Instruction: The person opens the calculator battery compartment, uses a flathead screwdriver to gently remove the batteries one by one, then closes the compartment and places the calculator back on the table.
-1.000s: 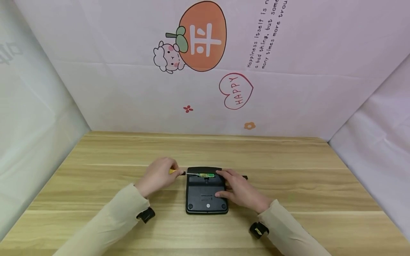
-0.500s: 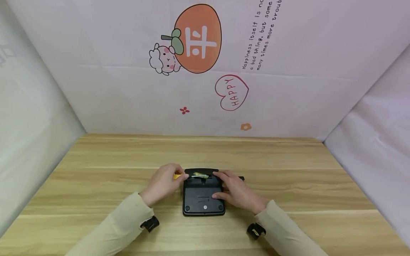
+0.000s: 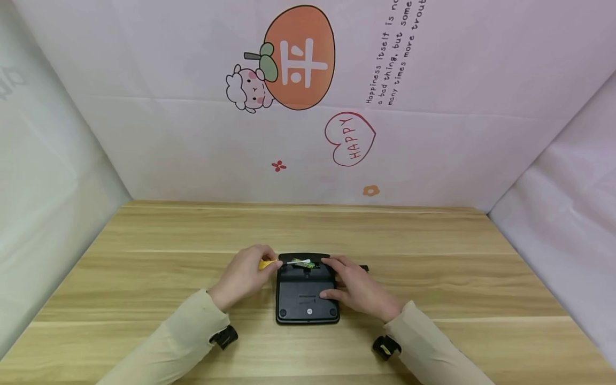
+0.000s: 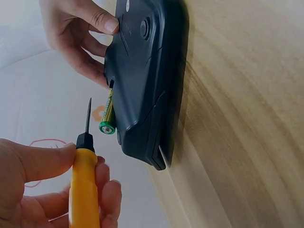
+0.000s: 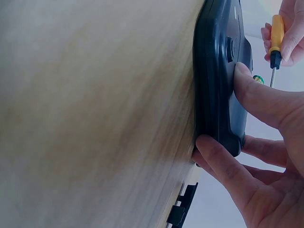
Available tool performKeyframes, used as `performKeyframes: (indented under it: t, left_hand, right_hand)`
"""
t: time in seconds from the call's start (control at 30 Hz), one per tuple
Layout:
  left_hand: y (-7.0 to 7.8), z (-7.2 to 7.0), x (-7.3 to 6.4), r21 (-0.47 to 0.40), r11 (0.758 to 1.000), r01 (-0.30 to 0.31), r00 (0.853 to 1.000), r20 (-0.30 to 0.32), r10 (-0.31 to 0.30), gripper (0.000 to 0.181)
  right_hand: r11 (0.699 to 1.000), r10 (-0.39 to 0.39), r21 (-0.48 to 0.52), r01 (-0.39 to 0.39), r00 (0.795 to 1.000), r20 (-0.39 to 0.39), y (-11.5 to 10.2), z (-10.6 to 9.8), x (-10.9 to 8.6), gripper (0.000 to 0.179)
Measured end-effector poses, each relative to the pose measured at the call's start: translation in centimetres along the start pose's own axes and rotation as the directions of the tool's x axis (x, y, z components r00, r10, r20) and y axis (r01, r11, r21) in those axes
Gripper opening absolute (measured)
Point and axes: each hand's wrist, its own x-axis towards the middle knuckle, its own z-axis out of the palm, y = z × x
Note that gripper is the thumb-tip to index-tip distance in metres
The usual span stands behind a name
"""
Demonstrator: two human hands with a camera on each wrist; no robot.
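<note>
A black calculator lies face down on the table, its battery slot at the far end. A green and yellow battery slants out of that slot, its green end raised clear of the casing. My left hand holds a screwdriver by its yellow handle, thumb near the black collar. The thin shaft passes over the battery in the head view; in the left wrist view it stands apart from it. My right hand grips the calculator's right side, thumb on its back and fingers along the edge.
A small black plastic piece, perhaps the battery cover, lies on the wooden table beyond my right hand. A printed white cloth hangs behind the table, with more white cloth at both sides.
The battery, lying flat in its slot a second ago, has tipped up at one end. My left hand has moved closer with the screwdriver. The right hand keeps its hold on the calculator.
</note>
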Motion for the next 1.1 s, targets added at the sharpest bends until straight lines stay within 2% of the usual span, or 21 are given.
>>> performKeyframes:
  t: [0.3, 0.5, 0.77, 0.93, 1.1]
  left_hand:
    - [-0.33, 0.33, -0.11, -0.053, 0.999, -0.012, 1.000, -0.002, 0.012, 0.015]
    - [-0.21, 0.45, -0.13, -0.036, 0.999, -0.013, 1.000, 0.009, 0.013, 0.019]
    - [-0.29, 0.33, -0.17, -0.003, 1.000, -0.009, 1.000, 0.006, 0.009, 0.012]
    - [-0.27, 0.22, -0.24, -0.012, 1.000, 0.009, 1.000, 0.008, -0.009, 0.007]
    - [-0.35, 0.21, -0.23, -0.011, 0.999, 0.031, 1.000, 0.006, -0.031, 0.010]
  right_hand:
    - [1.000, 0.000, 0.004, 0.000, 1.000, -0.008, -0.01, 0.05, -0.08, 0.066]
    - [1.000, 0.012, 0.005, -0.012, 1.000, -0.008, -0.08, 0.04, -0.04, 0.066]
    - [1.000, 0.004, -0.010, -0.004, 1.000, -0.018, 0.04, 0.13, 0.02, 0.066]
    - [1.000, 0.004, -0.009, -0.004, 1.000, -0.017, 0.08, 0.16, 0.01, 0.065]
    - [1.000, 0.002, -0.006, -0.002, 1.000, -0.013, 0.02, 0.12, -0.01, 0.065]
